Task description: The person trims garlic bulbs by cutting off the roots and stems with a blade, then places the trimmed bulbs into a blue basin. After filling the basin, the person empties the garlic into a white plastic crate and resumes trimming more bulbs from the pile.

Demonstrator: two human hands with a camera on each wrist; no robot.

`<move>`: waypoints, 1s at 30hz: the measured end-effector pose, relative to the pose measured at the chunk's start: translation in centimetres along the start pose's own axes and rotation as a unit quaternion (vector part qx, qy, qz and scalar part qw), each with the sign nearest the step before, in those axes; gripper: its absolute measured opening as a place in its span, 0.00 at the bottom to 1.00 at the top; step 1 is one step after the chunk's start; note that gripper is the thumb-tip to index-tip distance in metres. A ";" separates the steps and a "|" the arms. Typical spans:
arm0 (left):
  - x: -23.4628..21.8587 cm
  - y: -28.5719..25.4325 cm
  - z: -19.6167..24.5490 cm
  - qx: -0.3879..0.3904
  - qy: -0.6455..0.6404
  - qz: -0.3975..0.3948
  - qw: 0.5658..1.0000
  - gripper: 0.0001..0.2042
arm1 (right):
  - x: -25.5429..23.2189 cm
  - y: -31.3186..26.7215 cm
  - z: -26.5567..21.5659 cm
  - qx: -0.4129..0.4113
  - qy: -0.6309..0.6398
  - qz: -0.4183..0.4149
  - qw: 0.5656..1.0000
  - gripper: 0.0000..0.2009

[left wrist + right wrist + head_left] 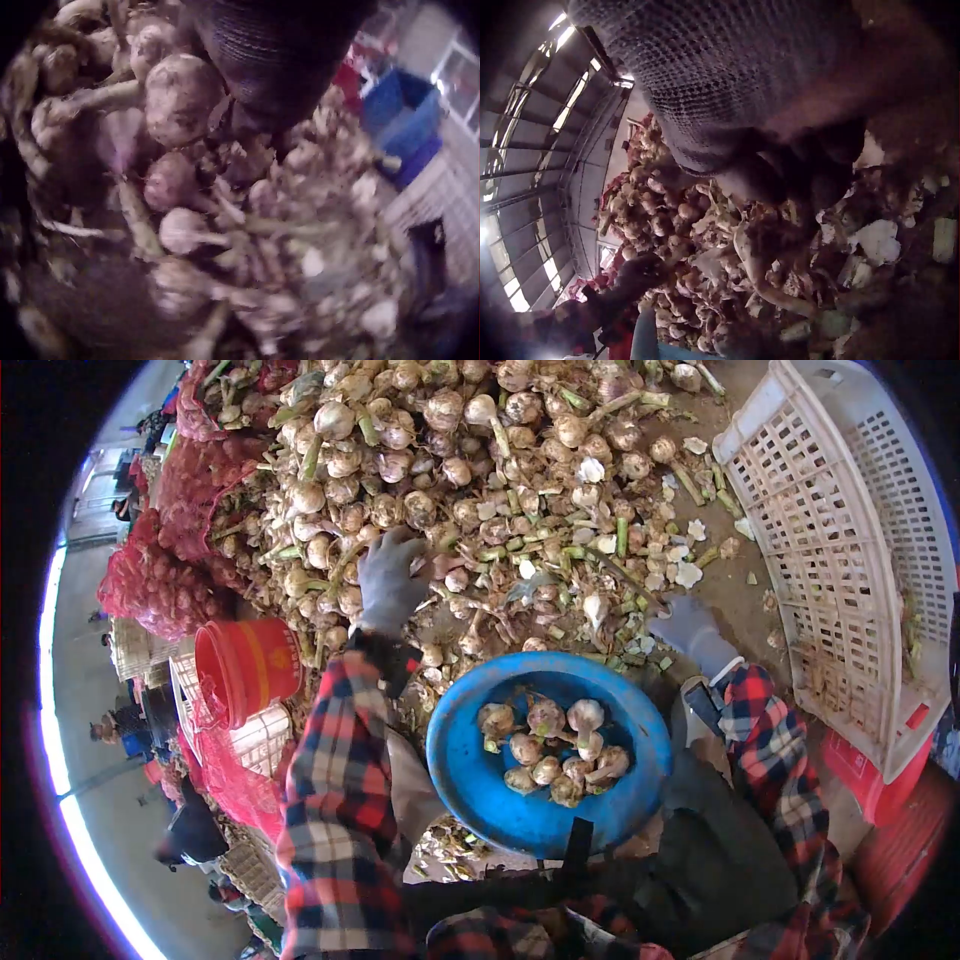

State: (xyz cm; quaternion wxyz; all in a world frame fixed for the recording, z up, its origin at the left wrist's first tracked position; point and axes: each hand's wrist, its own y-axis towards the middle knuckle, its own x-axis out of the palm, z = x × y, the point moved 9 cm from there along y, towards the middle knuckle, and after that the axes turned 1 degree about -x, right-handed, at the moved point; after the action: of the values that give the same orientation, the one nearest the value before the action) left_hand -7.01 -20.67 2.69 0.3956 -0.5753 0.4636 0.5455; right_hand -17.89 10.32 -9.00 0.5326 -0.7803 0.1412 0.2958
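My left hand (392, 582), in a grey glove, reaches over a heap of garlic (440, 430), its fingers spread and slightly bent above the bulbs. In the left wrist view a large garlic bulb (182, 99) lies right beside the glove; the fingertips are mostly hidden. Also gloved, my right hand (690, 632) grips a thin, dark, long-bladed knife (625, 576) that points up and left over the trimmings. Its handle is hidden by the curled fingers. Between my forearms, a blue basin (460, 800) holds several trimmed garlic bulbs (545, 717).
Cut stems and peelings (640, 540) litter the ground before the basin. Plastic crates (830, 560) stand on edge at right, beside a red container (868, 780). Left are a red bucket (262, 665) and red mesh sacks (165, 575). Other people are in the left background.
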 end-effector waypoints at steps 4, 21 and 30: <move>1.7 -4.6 -0.1 -0.324 -0.681 -0.039 0.655 0.11 | -1.5 -0.9 -3.3 -0.057 -0.004 0.117 0.991 0.21; 0.4 -6.3 11.0 -0.129 -0.538 -0.032 0.832 0.21 | -1.1 -3.9 -8.7 -0.252 -0.007 0.106 0.962 0.16; 2.6 -8.2 11.6 -0.138 -0.448 -0.034 0.883 0.15 | -1.5 -8.3 -14.9 -0.390 -0.075 0.150 0.906 0.18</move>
State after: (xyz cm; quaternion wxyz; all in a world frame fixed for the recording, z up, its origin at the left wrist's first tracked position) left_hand -2.18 -7.63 -1.43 0.4965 -0.3341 0.1373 0.7893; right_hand -10.02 -0.16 1.96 0.1442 -0.8711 0.0896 0.4608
